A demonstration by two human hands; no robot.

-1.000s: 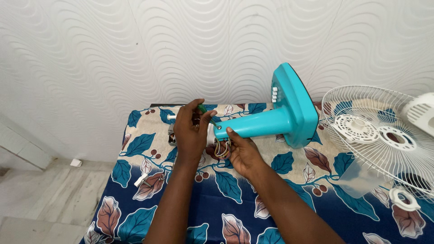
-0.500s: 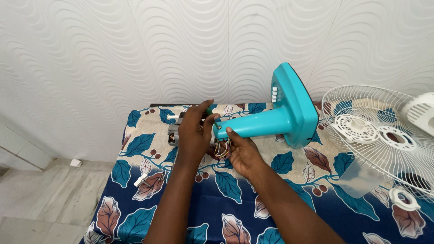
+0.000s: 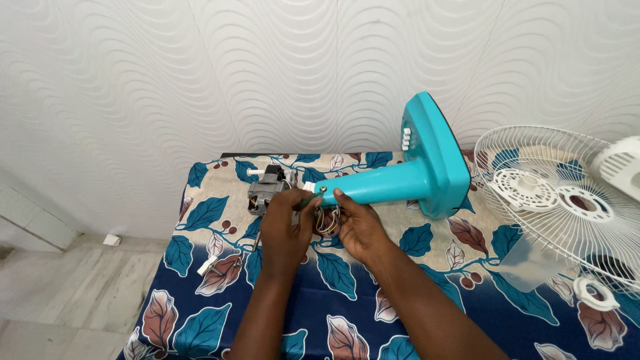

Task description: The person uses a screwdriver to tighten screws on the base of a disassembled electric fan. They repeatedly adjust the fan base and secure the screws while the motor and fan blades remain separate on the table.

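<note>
A teal fan stand (image 3: 390, 183) lies on its side on the leaf-print cloth, its square base (image 3: 437, 150) tipped up at the right. My right hand (image 3: 357, 230) grips the neck's near end from below, beside a bundle of coloured wires (image 3: 326, 221). My left hand (image 3: 285, 230) is closed at the same end of the neck, apparently around a green-handled screwdriver whose thin shaft (image 3: 255, 243) sticks out down-left of the hand. A grey fan motor (image 3: 265, 190) with a white shaft sits just left of the neck's end, above my left hand.
A white wire fan guard (image 3: 553, 200) lies at the right with a white motor cover (image 3: 620, 167) behind it. A clear fan blade (image 3: 527, 261) and a white ring (image 3: 595, 294) lie near it. A small white part (image 3: 207, 265) rests near the table's left edge (image 3: 175, 230).
My left hand has dropped from above the neck's end to just below it, uncovering the motor. My right hand and the stand have stayed put.
</note>
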